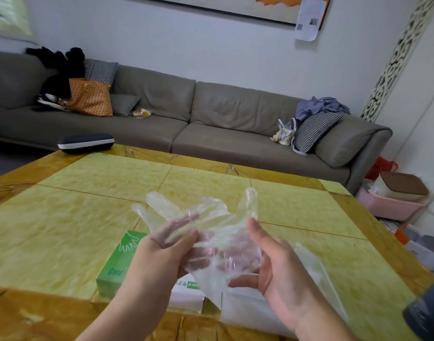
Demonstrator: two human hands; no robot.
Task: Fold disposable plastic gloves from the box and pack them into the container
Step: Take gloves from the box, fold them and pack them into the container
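Note:
A clear plastic glove (206,212) is held up above the table, its fingers spread and pointing away from me. My left hand (161,252) pinches it between thumb and fingers on the left side. My right hand (267,262) grips its crumpled cuff part, with fingers seen through the film. Below my left hand lies the green and white glove box (117,264), partly hidden by my arm. A clear plastic container (316,279) stands under my right hand, mostly hidden by my wrist.
The yellow-green marble table (75,217) has a dark case (85,142) at its far left corner. A grey sofa (211,114) with bags and cushions runs behind. A dark cylinder (427,313) is at the lower right edge. Pink bins (388,205) sit on the floor at right.

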